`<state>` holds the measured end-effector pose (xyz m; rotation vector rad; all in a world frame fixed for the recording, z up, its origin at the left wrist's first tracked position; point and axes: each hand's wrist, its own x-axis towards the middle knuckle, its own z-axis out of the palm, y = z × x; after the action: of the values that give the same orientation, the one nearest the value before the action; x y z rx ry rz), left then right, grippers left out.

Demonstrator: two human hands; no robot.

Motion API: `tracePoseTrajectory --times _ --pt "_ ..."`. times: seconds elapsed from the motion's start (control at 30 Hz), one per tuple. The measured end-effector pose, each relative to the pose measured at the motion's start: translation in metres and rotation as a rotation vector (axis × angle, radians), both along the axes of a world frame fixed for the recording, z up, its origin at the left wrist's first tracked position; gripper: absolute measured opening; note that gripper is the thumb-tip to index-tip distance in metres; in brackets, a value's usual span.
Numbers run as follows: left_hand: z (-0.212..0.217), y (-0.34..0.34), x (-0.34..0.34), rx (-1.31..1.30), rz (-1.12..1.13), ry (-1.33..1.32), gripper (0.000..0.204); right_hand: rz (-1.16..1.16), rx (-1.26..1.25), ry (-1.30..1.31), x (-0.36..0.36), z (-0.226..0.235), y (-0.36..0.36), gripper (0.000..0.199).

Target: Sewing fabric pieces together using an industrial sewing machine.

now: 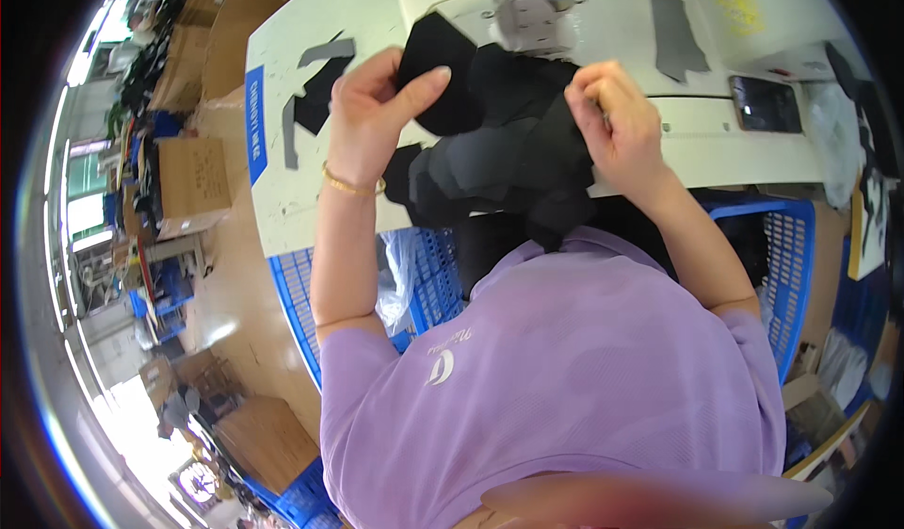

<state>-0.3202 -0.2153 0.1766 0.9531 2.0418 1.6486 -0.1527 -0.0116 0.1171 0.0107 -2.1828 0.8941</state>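
Box (pixel 193 176): brown, off to the left, well apart from the counter (pixel 282 211).
Blue tag (pixel 256 124): stuck along the left edge of the white counter.
Gray strips (pixel 290 135): two of them, lying near the left edge, one nearer the back than the other.
Black scrap (pixel 315 105): lies between the strips and the left hand (pixel 369 105).
Left hand: it pinches the black piece (pixel 438 69), with the thumb on top. A gold band (pixel 348 183) is on the wrist.
Left basket (pixel 438 275): blue, with holes, low by the front edge, near the front left corner. A clear bag (pixel 396 270) is in it.
Black piece: held up at the left side of the pile, in front of the machine.
Pile (pixel 490 166): dark cloth bits, one on top of another, at the middle of the front edge.
Machine (pixel 535 16): white and silver, at the back, right behind the pile.
Right hand (pixel 623 129): fingers curled in, by the right side of the pile. I cannot tell if it grips any cloth.
Gray piece (pixel 678 34): lies flat toward the back right corner.
Phone (pixel 766 103): dark, near the right edge.
Right basket (pixel 791 275): blue too, under the front right corner.
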Motion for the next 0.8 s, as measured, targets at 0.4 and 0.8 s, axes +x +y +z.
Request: tracePoseTrajectory --times 0.4,0.8 --pt "0.001 0.020 0.046 -0.065 -0.139 -0.057 0.008 -0.193 0.257 -0.319 -0.015 -0.044 0.121 0.019" --pt "0.013 0.038 0.049 -0.096 -0.195 0.061 0.012 -0.274 0.383 -0.647 -0.047 -0.007 0.210 0.018"
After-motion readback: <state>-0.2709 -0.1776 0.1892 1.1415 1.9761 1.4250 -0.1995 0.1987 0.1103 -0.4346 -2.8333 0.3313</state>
